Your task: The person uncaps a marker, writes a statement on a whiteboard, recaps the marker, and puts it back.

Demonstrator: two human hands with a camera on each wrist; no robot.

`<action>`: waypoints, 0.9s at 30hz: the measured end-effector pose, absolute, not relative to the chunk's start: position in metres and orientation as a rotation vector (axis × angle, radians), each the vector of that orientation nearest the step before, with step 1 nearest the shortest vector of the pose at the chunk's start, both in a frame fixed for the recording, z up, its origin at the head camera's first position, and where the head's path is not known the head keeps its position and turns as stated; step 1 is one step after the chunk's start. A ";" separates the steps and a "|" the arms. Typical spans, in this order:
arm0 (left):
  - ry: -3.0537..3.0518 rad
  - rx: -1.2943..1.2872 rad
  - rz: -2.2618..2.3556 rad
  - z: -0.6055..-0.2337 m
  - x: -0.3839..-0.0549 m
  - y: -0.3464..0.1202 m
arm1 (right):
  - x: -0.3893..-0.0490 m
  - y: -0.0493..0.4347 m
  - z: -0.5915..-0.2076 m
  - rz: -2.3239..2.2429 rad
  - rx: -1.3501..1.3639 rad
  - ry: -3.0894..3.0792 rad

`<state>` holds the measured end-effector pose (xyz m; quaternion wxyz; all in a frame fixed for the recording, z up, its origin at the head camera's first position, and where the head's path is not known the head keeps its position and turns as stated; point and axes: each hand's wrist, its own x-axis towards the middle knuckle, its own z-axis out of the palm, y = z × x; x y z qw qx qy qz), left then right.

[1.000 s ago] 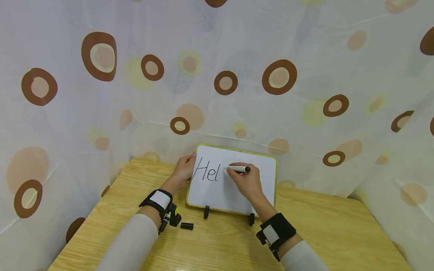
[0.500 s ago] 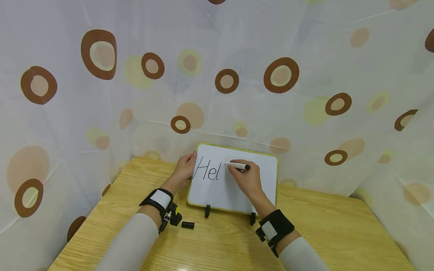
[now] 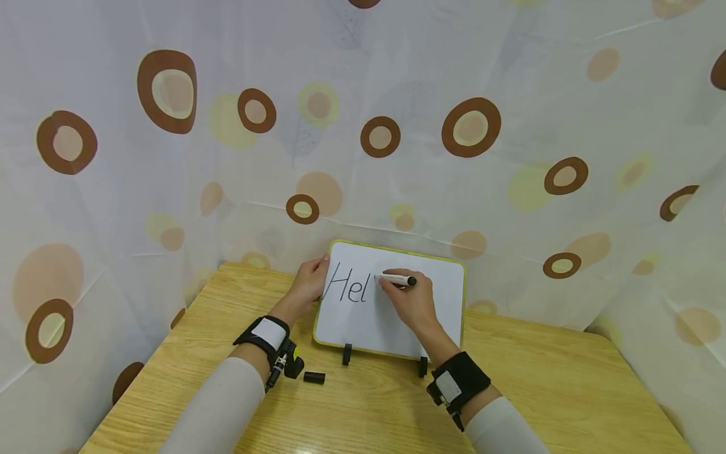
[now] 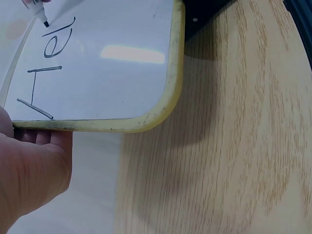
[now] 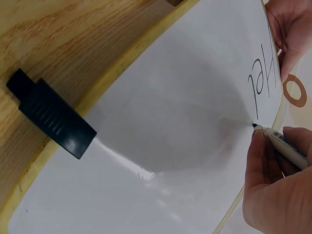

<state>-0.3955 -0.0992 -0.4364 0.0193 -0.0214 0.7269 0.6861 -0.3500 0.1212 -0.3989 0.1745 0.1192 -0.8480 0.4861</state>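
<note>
A whiteboard (image 3: pixel 363 328) with a yellow frame leans upright on black stand feet (image 3: pixel 346 354), bearing the handwritten letters "Hel" (image 3: pixel 347 284) in black. My left hand (image 3: pixel 309 282) grips its left edge, thumb at the front and fingers behind, as the left wrist view shows. In my right hand (image 3: pixel 413 299) a white marker (image 3: pixel 399 279) is pinched between thumb and fingers. Its black tip (image 5: pixel 255 126) is right at the board surface, just past the letter l. The uncapped marker's black end points to the right.
A black marker cap (image 3: pixel 314 378) lies on the wooden table (image 3: pixel 351 416) in front of the board, near the left wrist's camera strap. Behind the board hangs a white curtain (image 3: pixel 420 189) with brown and yellow circles.
My right hand and the marker have shifted slightly, the tip moving up a little near the top of the letter l. My left hand keeps its grip on the board's edge.
</note>
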 end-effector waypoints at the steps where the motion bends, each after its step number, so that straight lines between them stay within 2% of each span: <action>1: 2.258 -0.067 2.126 -0.436 -0.395 -0.099 | -0.349 0.121 -0.399 1.371 0.336 -2.412; 19: 2.263 -0.087 2.115 -0.437 -0.395 -0.099 | -0.326 0.119 -0.409 1.379 0.338 -2.573; 27: 2.265 -0.072 2.129 -0.435 -0.395 -0.100 | -0.325 0.130 -0.399 1.311 0.290 -2.581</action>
